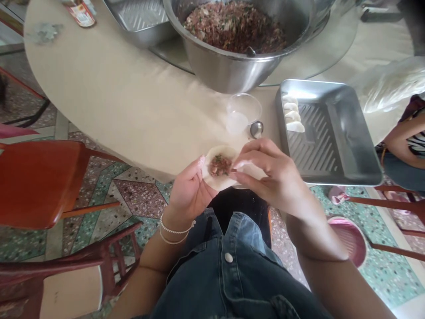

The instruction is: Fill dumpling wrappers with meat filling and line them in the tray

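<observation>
My left hand (187, 190) cradles a round dumpling wrapper (219, 166) with a dab of minced meat filling at its centre. My right hand (270, 170) pinches the wrapper's right edge with thumb and fingers. Both hands hover just off the near edge of the round table (109, 102). A big steel bowl (232, 66) of meat filling stands straight ahead. A steel tray (332, 133) to the right holds several folded dumplings (292, 114) along its left side.
A small clear cup of water (242, 113) and a spoon handle (256, 129) sit by the bowl. Another steel tray (139, 20) lies at the back. Red chairs (40, 181) stand left, a pink basket (348, 239) on the floor right. Another person's arm (403, 135) shows at far right.
</observation>
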`<state>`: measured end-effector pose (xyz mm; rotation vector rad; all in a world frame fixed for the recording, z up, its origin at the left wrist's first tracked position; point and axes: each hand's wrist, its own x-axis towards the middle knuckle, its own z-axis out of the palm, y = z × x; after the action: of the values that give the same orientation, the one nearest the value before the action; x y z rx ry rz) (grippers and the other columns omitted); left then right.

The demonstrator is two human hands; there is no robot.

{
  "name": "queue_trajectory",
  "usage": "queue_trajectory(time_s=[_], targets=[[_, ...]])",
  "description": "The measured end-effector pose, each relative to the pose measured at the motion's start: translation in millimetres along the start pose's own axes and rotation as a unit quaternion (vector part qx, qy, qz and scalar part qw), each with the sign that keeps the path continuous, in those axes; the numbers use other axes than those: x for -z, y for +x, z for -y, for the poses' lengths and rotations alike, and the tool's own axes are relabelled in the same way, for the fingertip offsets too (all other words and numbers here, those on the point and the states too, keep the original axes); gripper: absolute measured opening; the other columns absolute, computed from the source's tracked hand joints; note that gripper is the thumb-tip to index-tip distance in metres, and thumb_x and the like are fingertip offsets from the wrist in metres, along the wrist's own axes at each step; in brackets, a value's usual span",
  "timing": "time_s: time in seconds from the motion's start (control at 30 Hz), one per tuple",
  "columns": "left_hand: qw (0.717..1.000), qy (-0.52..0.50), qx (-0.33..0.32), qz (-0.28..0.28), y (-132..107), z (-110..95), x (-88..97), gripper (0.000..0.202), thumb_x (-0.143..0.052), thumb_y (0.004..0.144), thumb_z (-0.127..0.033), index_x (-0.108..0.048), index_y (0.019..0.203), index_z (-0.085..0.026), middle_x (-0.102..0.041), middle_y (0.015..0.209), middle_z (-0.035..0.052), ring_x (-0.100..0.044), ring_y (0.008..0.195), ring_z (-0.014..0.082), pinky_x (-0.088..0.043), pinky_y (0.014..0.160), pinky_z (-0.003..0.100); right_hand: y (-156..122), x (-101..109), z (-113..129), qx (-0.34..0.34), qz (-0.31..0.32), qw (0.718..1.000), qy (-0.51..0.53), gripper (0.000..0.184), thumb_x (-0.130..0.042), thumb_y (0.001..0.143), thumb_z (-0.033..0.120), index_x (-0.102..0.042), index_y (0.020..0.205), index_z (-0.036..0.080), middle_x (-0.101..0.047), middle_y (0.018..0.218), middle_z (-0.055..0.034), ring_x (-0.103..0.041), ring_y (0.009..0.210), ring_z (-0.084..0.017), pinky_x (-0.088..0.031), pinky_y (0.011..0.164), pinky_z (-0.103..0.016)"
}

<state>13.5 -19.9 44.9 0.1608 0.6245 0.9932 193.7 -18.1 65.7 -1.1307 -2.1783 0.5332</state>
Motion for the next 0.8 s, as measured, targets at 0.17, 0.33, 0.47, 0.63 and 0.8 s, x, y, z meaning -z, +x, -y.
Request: queue_trajectory(time_s=[0.17, 0.33, 0.47, 0.63, 0.8], targets=[[0.998, -0.007, 0.034, 0.043, 2, 5, 2.5, 0.044, -0.029, 0.099, -0.026, -0.069, 0.109, -0.011, -0.071, 0.116, 0.0123, -0.056, 0.128, 0.0256, -0.041, 0.112, 0.044, 1, -3, -2, 0.037, 0.035, 0.996, -0.077, 0.023, -0.064, 0.087, 0.035, -0.062, 0.109, 0.028, -0.058, 0.113, -0.0053, -0.057, 0.105, -0.021, -0.047, 0.091, -0.043], [0.998, -0.012, 0.035, 0.054, 1, 5, 1.7, 0.045, -0.027, 0.099, -0.026, -0.069, 0.106, -0.010, -0.073, 0.111, 0.0124, -0.060, 0.123, 0.0254, -0.043, 0.111, 0.043, -3, 0, -4, 0.051, -0.041, 0.997, -0.050, 0.030, -0.070, 0.082, 0.032, -0.061, 0.111, 0.029, -0.057, 0.109, -0.0048, -0.058, 0.105, -0.021, -0.050, 0.088, -0.041], [0.997, -0.006, 0.037, 0.067, 2, 8, -1.4, 0.044, -0.028, 0.099, -0.026, -0.068, 0.106, -0.010, -0.073, 0.111, 0.0126, -0.061, 0.120, 0.0252, -0.043, 0.110, 0.043, -1, -2, -7, 0.026, -0.101, 0.994, 0.017, 0.011, -0.070, 0.081, 0.024, -0.065, 0.088, 0.029, -0.054, 0.095, -0.0015, -0.060, 0.095, -0.017, -0.052, 0.082, -0.039], [0.997, 0.000, 0.044, 0.062, 4, 11, -1.5, 0.042, -0.029, 0.098, -0.025, -0.067, 0.108, -0.010, -0.073, 0.109, 0.0119, -0.063, 0.118, 0.0234, -0.043, 0.111, 0.041, 1, -3, -11, 0.016, -0.081, 0.996, 0.024, 0.011, -0.071, 0.081, 0.023, -0.069, 0.089, 0.031, -0.054, 0.097, -0.0012, -0.056, 0.094, -0.016, -0.049, 0.085, -0.039], [0.996, -0.004, 0.035, 0.077, 3, 9, 0.3, 0.043, -0.029, 0.099, -0.027, -0.068, 0.106, -0.013, -0.074, 0.107, 0.0094, -0.063, 0.117, 0.0233, -0.045, 0.109, 0.039, -4, 1, -10, 0.019, -0.040, 0.999, 0.009, 0.017, -0.065, 0.085, 0.023, -0.070, 0.099, 0.031, -0.056, 0.104, -0.0027, -0.055, 0.102, -0.018, -0.047, 0.085, -0.041]])
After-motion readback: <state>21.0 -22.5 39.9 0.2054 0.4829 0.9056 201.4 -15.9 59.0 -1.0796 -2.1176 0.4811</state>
